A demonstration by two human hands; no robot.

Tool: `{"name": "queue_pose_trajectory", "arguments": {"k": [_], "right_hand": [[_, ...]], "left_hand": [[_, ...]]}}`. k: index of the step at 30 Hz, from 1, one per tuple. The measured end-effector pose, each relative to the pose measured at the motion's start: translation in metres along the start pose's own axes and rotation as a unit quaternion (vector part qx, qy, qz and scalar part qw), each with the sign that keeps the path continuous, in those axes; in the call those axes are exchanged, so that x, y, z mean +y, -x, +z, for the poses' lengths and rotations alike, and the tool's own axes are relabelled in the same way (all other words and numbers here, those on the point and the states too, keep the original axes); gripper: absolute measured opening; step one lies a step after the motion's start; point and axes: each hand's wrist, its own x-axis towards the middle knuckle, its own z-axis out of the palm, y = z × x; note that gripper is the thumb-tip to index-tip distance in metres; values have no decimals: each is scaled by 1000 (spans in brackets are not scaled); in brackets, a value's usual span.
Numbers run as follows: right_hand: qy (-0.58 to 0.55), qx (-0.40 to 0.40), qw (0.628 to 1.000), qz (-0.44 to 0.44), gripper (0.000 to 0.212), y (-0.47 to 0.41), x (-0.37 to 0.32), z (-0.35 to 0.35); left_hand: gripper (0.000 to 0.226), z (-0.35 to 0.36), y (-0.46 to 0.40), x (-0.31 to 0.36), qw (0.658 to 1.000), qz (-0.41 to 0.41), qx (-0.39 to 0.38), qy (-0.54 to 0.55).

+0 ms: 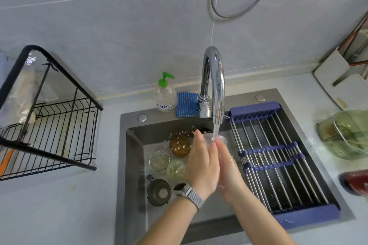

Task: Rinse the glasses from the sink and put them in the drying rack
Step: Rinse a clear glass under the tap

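Water runs from the chrome faucet onto a clear glass held between my two hands over the sink. My left hand, with a watch on its wrist, lies flat against the glass's left side, fingers straight. My right hand holds the glass from the right; its grip is partly hidden. In the sink to the left stand an amber glass, a clear glass, a greenish glass and a dark cup. The black wire drying rack stands on the counter at left.
A blue roll-up rack covers the sink's right half. Behind the sink are a soap bottle and a blue sponge. On the right counter stand a green glass container and a red object.
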Motion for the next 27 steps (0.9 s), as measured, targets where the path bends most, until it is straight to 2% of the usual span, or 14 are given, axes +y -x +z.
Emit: {"name": "queue_pose_trajectory", "arguments": {"k": [2, 5, 7, 10, 12, 13, 15, 17, 18, 20, 22, 24, 25, 27], "right_hand": [[0, 11, 1000, 10, 76, 0, 3, 0], [-39, -29, 999, 16, 72, 5, 4, -2], [-60, -51, 997, 14, 73, 6, 1, -4], [-141, -94, 985, 28, 76, 2, -2, -3], [-156, -105, 982, 9, 79, -2, -2, -4], [-143, -92, 985, -5, 71, -4, -2, -6], [-54, -50, 997, -4, 60, -5, -5, -7], [75, 14, 997, 14, 65, -9, -4, -6], [122, 51, 991, -1, 64, -11, -1, -5], [186, 113, 972, -87, 65, -14, 7, -2], [197, 133, 961, -142, 71, -14, 11, -1], [194, 128, 962, -145, 71, -17, 3, -6], [175, 111, 971, -123, 73, -21, -4, -9], [29, 46, 998, 11, 76, -26, -20, -13]], "left_hand": [[59, -2, -1, -6, 993, -68, -28, 90], [68, -17, -5, -17, 944, -154, -97, 274], [65, -23, -3, -26, 931, -161, -125, 303], [71, -28, -5, -39, 913, -207, -91, 339], [63, -29, -3, -40, 917, -211, -67, 333], [60, -28, -1, -40, 924, -197, -50, 325], [49, -24, 5, -33, 929, -174, 16, 325], [39, -17, 6, -27, 943, -130, 76, 297], [43, -15, 7, -22, 953, -114, 92, 267], [48, -11, 4, -18, 963, -85, 120, 225], [48, -12, 3, -18, 963, -72, 109, 234], [46, -13, 1, -18, 962, -68, 87, 248], [46, -13, 0, -17, 963, -68, 78, 250], [47, -12, -1, -14, 962, -70, 67, 254]]}}
